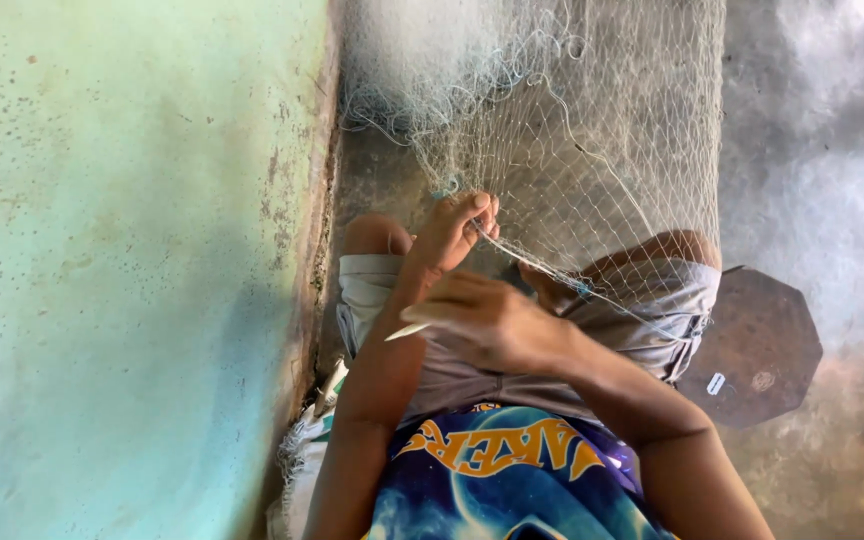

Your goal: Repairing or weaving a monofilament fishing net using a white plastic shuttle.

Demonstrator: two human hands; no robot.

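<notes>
A fine pale fishing net (592, 130) is spread over my knees and the concrete floor ahead. My left hand (457, 232) reaches forward and pinches a strand of the net between its fingertips. A little nearer my body, my right hand (497, 322) is closed around a slim white netting needle (408, 329), whose tip points left. A taut line of mesh runs from my left fingers across my right thigh.
A green, speckled wall (122, 250) stands close on the left. On the floor to the right of my leg lies a dark octagonal board (757, 345). I sit in grey shorts (652, 320), with bunched net piled at the back (422, 70).
</notes>
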